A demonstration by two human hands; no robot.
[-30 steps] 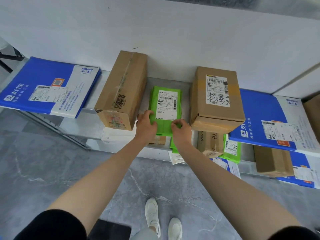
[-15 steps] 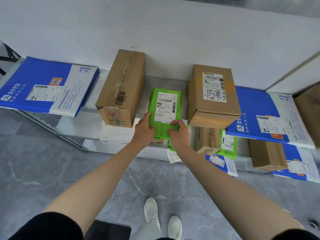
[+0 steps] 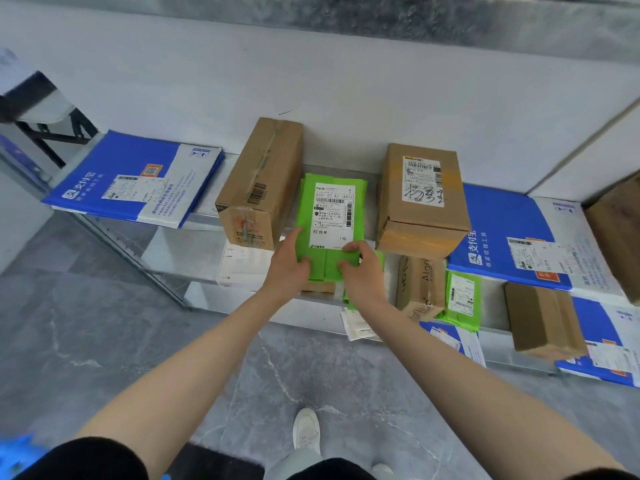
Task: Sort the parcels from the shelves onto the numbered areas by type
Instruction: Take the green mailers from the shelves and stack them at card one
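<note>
Left hand (image 3: 289, 268) and right hand (image 3: 363, 271) both grip the green parcel (image 3: 329, 220), thumbs on top.

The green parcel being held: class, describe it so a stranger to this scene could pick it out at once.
On the top shelf against the white wall stand two brown boxes. The green parcel lies between them, left hand and right hand gripping its near end. A similar green parcel sits on the lower shelf, untouched.

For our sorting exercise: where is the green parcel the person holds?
Head view, centre: the green parcel lies on the top shelf between the tall box and the labelled box, its near end held by left hand and right hand.
</note>
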